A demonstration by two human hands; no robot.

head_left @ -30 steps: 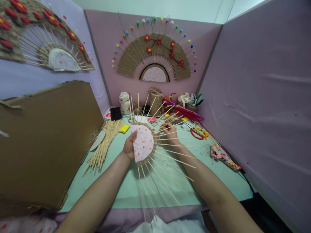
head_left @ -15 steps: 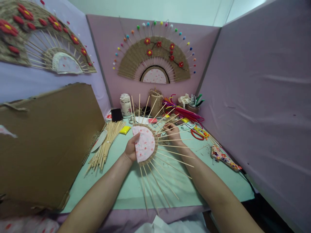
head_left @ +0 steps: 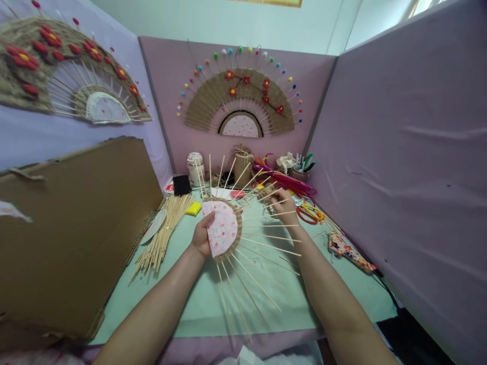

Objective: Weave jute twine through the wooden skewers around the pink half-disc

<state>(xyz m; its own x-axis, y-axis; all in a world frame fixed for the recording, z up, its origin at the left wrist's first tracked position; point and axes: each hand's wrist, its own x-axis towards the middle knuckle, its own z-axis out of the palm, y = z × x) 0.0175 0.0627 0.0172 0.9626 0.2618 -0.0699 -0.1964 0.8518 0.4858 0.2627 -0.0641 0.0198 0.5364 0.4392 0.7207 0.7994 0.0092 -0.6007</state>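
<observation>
**Light fan frame, steadiest in hand by its cloth centre**

Held in front of the twine roll, a little to its left: a fan frame with a dotted cloth centre, a woven rim and thin pale sticks spread outward. Gripped in the left hand by the straight edge, thumb over the face, other fingers mostly hidden behind. Curled in among the stick tips, to the front right of the twine roll: the right hand. Impossible to tell if pinching a stick, a strand or nothing.

Likely light enough for one hand. Probably soft on the cloth but firm beneath, with little slip. Stiff-looking along the sticks, yet apt to snap or loosen under sideways pressure. Best taken by the cloth centre, or by a stick close to the rim.
</observation>
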